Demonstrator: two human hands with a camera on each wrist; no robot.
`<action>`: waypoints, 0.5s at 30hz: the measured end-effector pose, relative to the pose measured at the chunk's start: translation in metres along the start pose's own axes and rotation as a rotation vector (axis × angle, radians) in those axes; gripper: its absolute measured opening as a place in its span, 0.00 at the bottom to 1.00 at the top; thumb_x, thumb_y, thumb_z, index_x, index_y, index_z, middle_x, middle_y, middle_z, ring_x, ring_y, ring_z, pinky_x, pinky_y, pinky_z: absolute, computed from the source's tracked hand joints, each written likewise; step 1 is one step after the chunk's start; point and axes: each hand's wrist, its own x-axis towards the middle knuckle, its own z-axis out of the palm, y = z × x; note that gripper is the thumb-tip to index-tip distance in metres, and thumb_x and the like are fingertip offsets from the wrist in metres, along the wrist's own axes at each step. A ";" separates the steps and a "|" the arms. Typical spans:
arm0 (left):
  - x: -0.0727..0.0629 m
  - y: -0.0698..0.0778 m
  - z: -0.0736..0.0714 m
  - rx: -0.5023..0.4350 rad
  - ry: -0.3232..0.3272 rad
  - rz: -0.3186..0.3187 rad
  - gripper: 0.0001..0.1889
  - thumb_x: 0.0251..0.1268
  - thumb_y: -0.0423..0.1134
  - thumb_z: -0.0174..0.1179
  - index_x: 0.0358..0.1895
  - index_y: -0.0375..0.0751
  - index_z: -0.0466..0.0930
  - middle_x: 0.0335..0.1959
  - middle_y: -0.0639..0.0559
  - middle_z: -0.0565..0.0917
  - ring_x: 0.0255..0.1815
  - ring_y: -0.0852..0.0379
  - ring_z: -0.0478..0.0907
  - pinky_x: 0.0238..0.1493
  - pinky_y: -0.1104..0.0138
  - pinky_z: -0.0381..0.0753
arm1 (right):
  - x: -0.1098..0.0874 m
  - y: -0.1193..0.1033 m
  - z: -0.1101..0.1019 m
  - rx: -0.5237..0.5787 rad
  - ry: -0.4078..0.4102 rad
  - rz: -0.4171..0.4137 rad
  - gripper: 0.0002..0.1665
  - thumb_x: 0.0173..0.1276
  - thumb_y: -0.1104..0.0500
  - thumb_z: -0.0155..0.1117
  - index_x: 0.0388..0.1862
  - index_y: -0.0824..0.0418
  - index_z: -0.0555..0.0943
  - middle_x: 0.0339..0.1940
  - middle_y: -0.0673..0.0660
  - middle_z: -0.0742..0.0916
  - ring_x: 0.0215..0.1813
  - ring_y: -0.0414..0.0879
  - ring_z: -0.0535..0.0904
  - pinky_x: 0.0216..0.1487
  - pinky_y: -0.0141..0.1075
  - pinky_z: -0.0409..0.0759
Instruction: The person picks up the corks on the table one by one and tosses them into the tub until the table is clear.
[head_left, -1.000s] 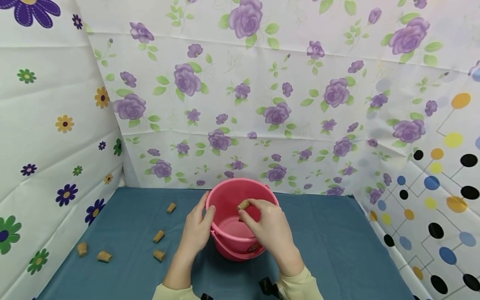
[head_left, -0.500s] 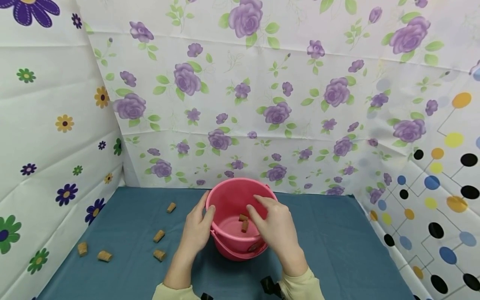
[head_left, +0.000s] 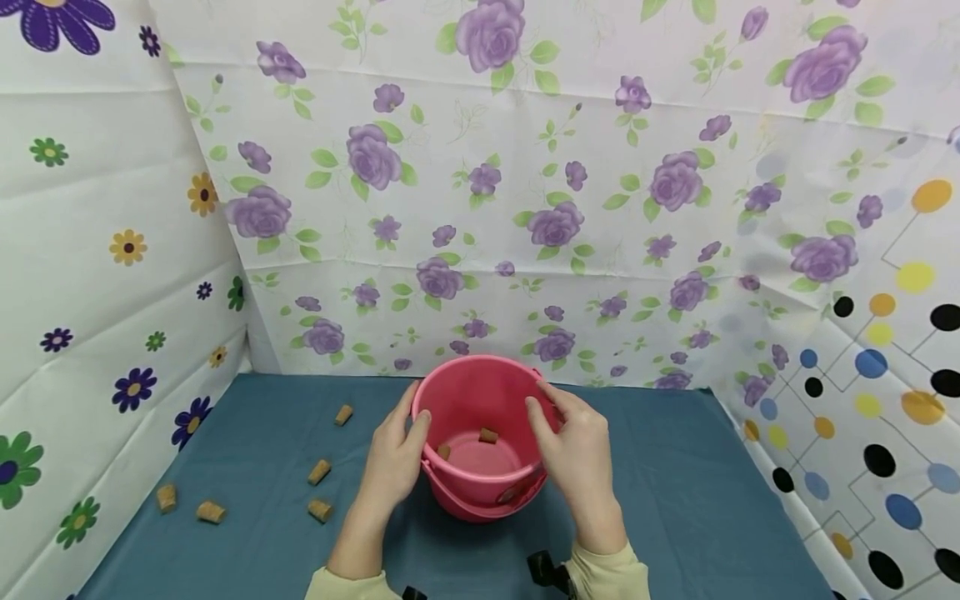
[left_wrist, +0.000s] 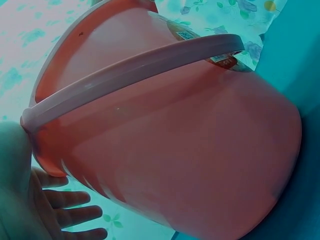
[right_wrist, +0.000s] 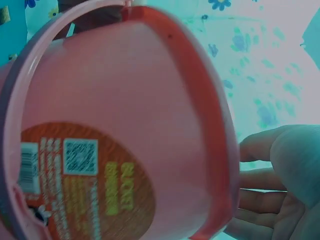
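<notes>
A pink plastic bucket (head_left: 472,396) stands on the blue cloth, its carrying handle hanging down in front. Two corks lie inside: one cork (head_left: 488,435) in the middle of the bottom, another cork (head_left: 444,452) by the left wall. My left hand (head_left: 392,458) holds the bucket's left rim, thumb over the edge and fingers outside; the left wrist view shows those fingers (left_wrist: 75,217) straight and spread. At the right rim, my right hand (head_left: 581,454) has its fingers loosely extended and holds no cork. The right wrist view shows its fingertips hidden behind the rim.
Several loose corks lie on the cloth to the left, the farthest cork (head_left: 343,415) toward the back and another cork (head_left: 167,498) near the left edge. A flowered curtain (head_left: 480,225) closes off the back, and patterned sheets stand at both sides.
My right hand has let go of a cork inside the bucket and moved right to the rim. The dropped cork fell to the bottom, where one cork now lies farther left. The left hand stayed put.
</notes>
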 end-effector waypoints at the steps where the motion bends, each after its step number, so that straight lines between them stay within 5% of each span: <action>1: 0.000 0.000 0.000 -0.003 -0.001 -0.001 0.33 0.87 0.44 0.53 0.87 0.40 0.56 0.84 0.39 0.63 0.82 0.36 0.61 0.65 0.41 0.78 | 0.000 0.002 0.000 0.006 0.008 0.005 0.23 0.72 0.55 0.78 0.62 0.63 0.89 0.55 0.61 0.91 0.48 0.55 0.91 0.43 0.49 0.91; 8: 0.000 -0.001 0.001 -0.017 -0.004 -0.010 0.33 0.87 0.45 0.52 0.87 0.42 0.55 0.84 0.40 0.62 0.82 0.36 0.63 0.64 0.41 0.80 | 0.001 0.012 -0.004 0.047 -0.004 0.041 0.25 0.74 0.55 0.75 0.65 0.63 0.87 0.61 0.63 0.89 0.54 0.60 0.90 0.50 0.54 0.89; 15: 0.000 0.000 0.001 -0.005 -0.010 -0.020 0.33 0.87 0.45 0.52 0.87 0.41 0.55 0.85 0.40 0.62 0.82 0.36 0.62 0.65 0.41 0.78 | 0.003 0.026 0.001 0.013 -0.157 0.167 0.36 0.78 0.48 0.70 0.78 0.62 0.76 0.75 0.65 0.80 0.63 0.63 0.84 0.58 0.58 0.86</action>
